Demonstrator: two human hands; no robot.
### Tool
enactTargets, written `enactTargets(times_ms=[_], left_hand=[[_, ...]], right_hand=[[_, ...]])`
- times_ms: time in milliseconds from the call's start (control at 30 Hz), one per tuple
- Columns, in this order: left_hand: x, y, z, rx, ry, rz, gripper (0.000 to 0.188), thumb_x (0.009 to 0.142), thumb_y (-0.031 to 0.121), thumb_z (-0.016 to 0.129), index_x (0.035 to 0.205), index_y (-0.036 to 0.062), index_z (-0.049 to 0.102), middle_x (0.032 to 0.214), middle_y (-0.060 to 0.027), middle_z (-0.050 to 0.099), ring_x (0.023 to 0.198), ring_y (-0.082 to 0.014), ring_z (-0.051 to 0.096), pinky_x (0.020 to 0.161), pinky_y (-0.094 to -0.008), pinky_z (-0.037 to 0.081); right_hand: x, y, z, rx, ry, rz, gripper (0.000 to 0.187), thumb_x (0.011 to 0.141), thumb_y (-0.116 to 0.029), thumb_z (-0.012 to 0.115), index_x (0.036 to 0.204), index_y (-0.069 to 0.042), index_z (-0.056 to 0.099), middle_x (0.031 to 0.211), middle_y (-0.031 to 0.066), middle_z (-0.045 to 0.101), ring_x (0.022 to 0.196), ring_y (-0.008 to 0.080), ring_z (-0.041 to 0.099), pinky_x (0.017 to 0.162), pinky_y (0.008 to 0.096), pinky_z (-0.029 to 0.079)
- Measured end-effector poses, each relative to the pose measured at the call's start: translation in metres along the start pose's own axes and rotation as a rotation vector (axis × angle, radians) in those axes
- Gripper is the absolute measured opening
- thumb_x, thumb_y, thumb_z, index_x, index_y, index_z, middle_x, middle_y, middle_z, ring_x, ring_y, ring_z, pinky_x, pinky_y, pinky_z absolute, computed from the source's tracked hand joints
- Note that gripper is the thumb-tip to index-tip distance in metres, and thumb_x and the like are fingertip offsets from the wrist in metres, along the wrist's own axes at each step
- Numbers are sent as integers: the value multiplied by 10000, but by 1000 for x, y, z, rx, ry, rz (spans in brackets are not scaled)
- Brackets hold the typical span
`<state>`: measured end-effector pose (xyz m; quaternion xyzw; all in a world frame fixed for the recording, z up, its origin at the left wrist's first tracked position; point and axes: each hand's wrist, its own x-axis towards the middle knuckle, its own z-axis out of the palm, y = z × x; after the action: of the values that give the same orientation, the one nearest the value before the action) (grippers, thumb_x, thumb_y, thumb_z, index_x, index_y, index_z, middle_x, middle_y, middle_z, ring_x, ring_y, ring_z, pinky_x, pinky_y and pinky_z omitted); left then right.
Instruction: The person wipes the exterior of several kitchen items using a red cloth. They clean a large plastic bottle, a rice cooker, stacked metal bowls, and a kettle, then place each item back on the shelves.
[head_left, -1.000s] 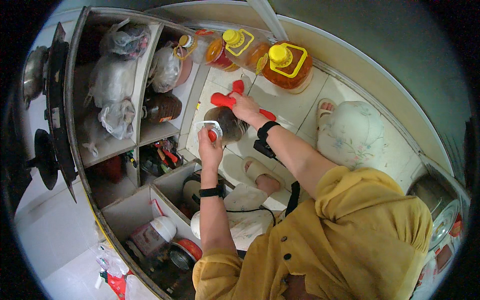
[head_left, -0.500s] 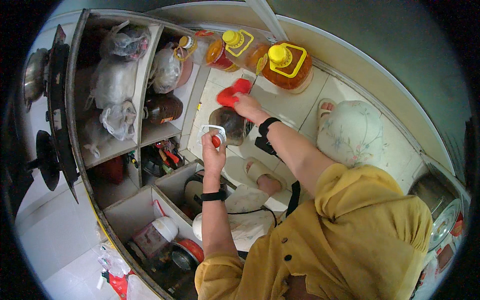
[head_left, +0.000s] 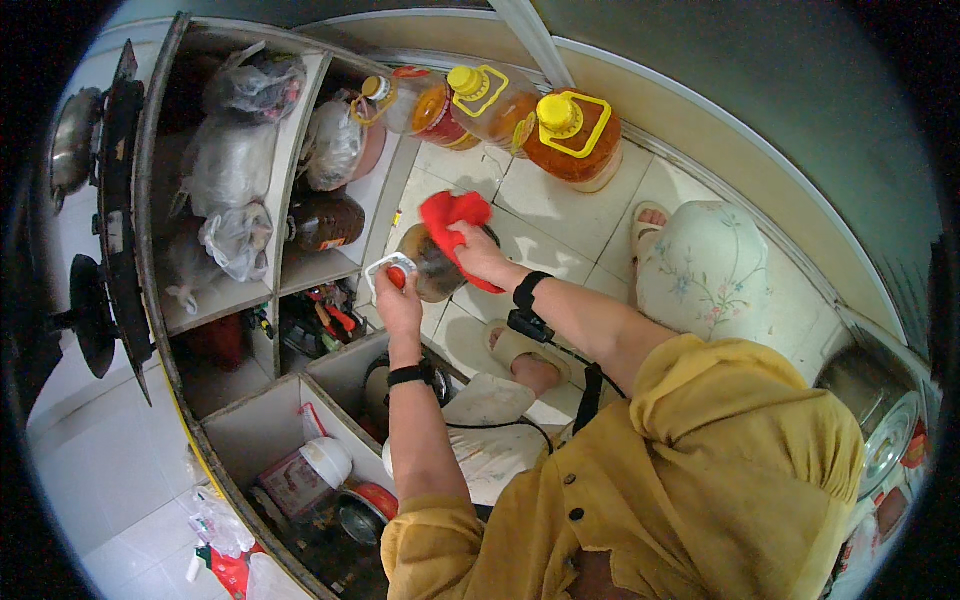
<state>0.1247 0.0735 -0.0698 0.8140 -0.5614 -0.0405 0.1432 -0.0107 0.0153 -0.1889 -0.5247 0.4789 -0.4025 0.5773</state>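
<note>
My left hand [head_left: 400, 308] is closed round the top of a large plastic jug [head_left: 428, 268], by its red cap [head_left: 397, 277] and white handle [head_left: 377, 262]. The jug looks dark inside and leans over the tiled floor with its top toward me. I cannot tell whether its base touches the tiles. A red cloth [head_left: 455, 209] lies against the jug's far side, draped over part of it. My right hand [head_left: 482, 252] grips this cloth and presses it on the jug.
Three oil jugs stand along the wall, the nearest a full yellow-capped jug [head_left: 572, 140]. To the left is an open cabinet [head_left: 312, 130] with plastic bags [head_left: 238, 240] and a dark bottle [head_left: 328, 220]. Below it, a compartment holds a white bowl [head_left: 327, 460]. A metal pot [head_left: 865, 400] stands at far right.
The red cloth has come from the floor tiles beyond the jug onto the jug's side, carried by my right hand. My left hand has shifted the jug's top leftward, tilting it more.
</note>
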Motion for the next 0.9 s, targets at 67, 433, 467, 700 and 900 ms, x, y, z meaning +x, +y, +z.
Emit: enactTargets(times_ms=[67, 433, 467, 700, 900], left_hand=[[4, -9, -2, 143, 23, -109, 502, 866, 347, 709, 1172, 1, 514, 1010, -277, 652, 940, -482, 621, 797, -520, 497], [22, -27, -12, 360, -171, -355, 629, 896, 523, 602, 1242, 18, 454, 1122, -272, 639, 992, -447, 639, 831, -518, 512], [22, -29, -11, 377, -185, -321, 620, 895, 490, 613, 1275, 29, 448, 1170, -270, 609, 1006, -446, 633, 841, -512, 510], [20, -33, -10, 378, -206, -58, 548, 862, 256, 677, 1348, 90, 486, 1272, -240, 499, 1009, -447, 613, 872, -499, 503], [29, -42, -12, 344, -155, -22, 479, 873, 258, 672, 1298, 87, 534, 1173, -264, 542, 952, -441, 631, 814, -503, 524]], right_hand=[[0, -17, 5, -3, -76, -189, 381, 842, -73, 555, 1221, -107, 561, 1116, 237, 603, 1064, 423, 574, 930, 468, 461], [-25, 36, 6, -222, -349, 382, 459, 832, -192, 609, 1267, -109, 489, 1148, 297, 600, 1071, 429, 602, 890, 489, 489], [-24, 36, 6, -203, -340, 428, 483, 828, -251, 621, 1261, -87, 485, 1130, 301, 621, 1092, 415, 605, 886, 495, 496], [-14, -33, 27, -7, -114, -66, 468, 824, -170, 605, 1269, -95, 481, 1179, 236, 583, 1063, 425, 588, 923, 469, 478], [-27, -36, 18, -130, -320, 10, 481, 813, -131, 619, 1271, -141, 474, 1145, 215, 560, 1067, 422, 577, 898, 462, 482]])
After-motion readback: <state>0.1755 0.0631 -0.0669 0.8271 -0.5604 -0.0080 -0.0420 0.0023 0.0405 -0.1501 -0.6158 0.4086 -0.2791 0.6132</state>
